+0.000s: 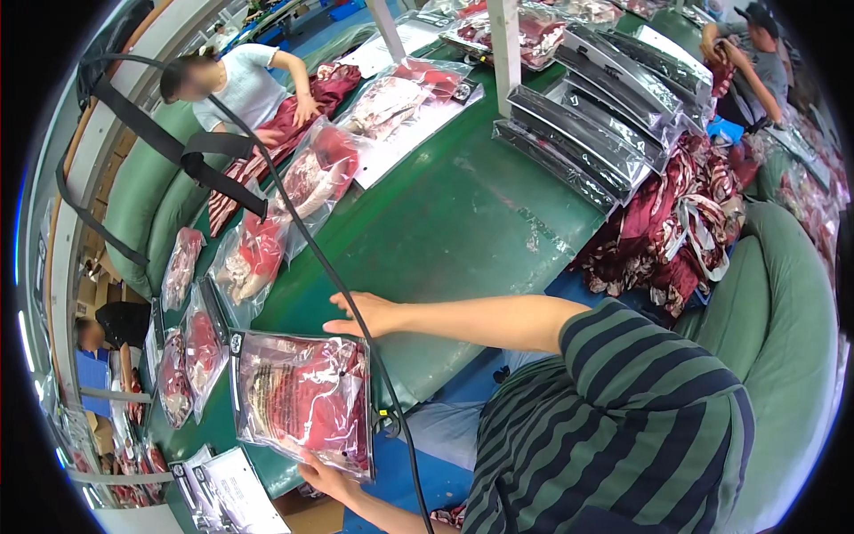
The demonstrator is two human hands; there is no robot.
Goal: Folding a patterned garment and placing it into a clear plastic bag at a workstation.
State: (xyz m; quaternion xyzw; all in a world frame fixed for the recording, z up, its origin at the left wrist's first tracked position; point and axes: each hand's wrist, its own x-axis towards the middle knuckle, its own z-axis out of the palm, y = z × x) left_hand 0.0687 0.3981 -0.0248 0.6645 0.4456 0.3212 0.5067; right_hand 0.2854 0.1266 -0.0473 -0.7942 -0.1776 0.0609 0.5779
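A clear plastic bag with a folded dark-red and cream garment (316, 400) lies at the near edge of the green table, a black strip along its left side. My left hand (327, 481) grips its lower edge, with some fingers partly hidden by the plastic. Just above the bag's top right corner, my right hand (366, 316) is open, fingers spread and pointing left. Nothing shows in it. A dark cord crosses the view in front of the right hand.
More bagged garments (253, 254) line the left of the green table (445, 222). Black-edged packages (587, 116) are stacked at far right, beside a heap of red patterned cloth (672, 231). White sheets (233, 489) lie at lower left. A person (249, 84) handles red fabric across the table.
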